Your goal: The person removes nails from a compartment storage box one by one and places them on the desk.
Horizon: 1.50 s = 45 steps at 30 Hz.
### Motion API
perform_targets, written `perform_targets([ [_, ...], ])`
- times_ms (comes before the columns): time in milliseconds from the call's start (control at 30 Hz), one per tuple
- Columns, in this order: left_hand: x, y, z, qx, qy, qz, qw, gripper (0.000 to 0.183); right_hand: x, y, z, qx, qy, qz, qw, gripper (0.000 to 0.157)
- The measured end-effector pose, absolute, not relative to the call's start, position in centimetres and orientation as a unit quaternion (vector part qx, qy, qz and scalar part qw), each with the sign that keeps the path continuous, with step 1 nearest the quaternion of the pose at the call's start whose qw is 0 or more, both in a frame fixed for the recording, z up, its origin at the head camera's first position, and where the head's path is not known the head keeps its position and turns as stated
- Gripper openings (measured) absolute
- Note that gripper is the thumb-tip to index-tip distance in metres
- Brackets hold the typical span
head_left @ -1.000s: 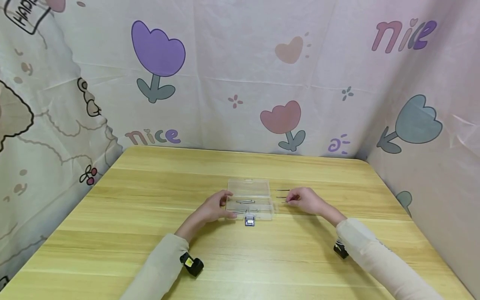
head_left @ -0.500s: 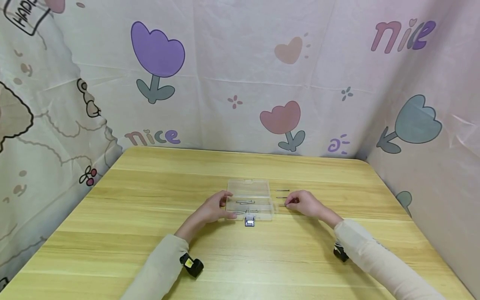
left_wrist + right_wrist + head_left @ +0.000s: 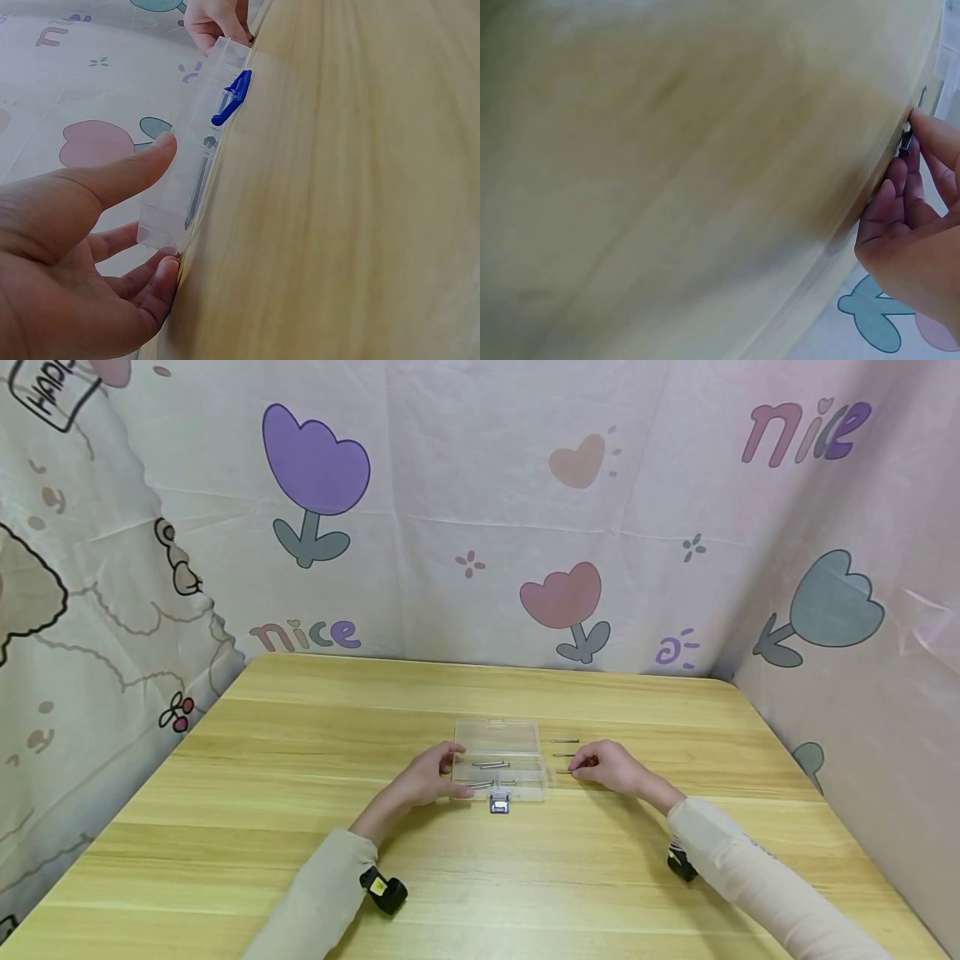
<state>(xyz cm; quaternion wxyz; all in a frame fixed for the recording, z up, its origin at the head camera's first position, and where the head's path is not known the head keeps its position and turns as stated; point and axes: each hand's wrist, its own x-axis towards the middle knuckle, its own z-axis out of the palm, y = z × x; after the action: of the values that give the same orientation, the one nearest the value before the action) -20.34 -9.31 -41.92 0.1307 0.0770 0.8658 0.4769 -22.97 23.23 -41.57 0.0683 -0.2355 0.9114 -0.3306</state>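
Note:
A clear plastic box (image 3: 537, 792) with its lid (image 3: 497, 735) folded back lies on the table, its blue latch (image 3: 234, 97) facing the near side. Several metal nails (image 3: 491, 765) lie in its compartments. My left hand (image 3: 430, 774) holds the box's left end, thumb by the front wall and fingers at the side. Right of the box, my right hand (image 3: 611, 765) pinches a nail (image 3: 906, 142) by its head end, low at the table, its point toward the box. Two more nails, one farther back (image 3: 565, 741) and one nearer (image 3: 564, 755), lie in a row beyond it.
The wood-grain table (image 3: 480, 877) runs back to a printed cloth (image 3: 450, 485) hanging behind it. A black wrist camera (image 3: 384, 891) sits on the left sleeve and another (image 3: 682, 863) on the right.
Over the last second my right hand has shifted slightly left and toward the near side, bringing the pinched nail in line below the two others. The left hand and box stay put.

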Motion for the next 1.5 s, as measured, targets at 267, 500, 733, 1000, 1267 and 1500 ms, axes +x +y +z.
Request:
perform_targets([
  [267,-20.51,-9.2,-42.06,0.075,0.866,0.477,0.13,0.07,-23.12,23.33,-41.49,-0.234,0.91,-0.334,0.078,0.004],
  [500,-20.47,-9.2,-41.93,0.074,0.864,0.48,0.131,0.07,-23.12,23.35,-41.51,-0.236,0.907,-0.338,0.083,0.004],
  [733,-20.47,-9.27,-41.93,0.075,0.863,0.481,0.132,0.07,-23.12,23.44,-41.45,-0.234,0.908,-0.338,0.084,0.004],
  [1000,-20.49,-9.32,-41.95,0.075,0.863,0.483,0.132,0.07,-23.12,23.37,-41.56,-0.232,0.908,-0.338,0.085,0.004],
  [1267,-20.48,-9.4,-41.95,0.078,0.863,0.482,0.132,0.07,-23.2,23.42,-41.37,-0.227,0.907,-0.342,0.089,0.006],
  [1500,-20.44,-9.47,-42.05,0.08,0.862,0.483,0.132,0.071,-23.26,23.49,-41.18,-0.202,0.906,-0.363,0.087,0.01],
])
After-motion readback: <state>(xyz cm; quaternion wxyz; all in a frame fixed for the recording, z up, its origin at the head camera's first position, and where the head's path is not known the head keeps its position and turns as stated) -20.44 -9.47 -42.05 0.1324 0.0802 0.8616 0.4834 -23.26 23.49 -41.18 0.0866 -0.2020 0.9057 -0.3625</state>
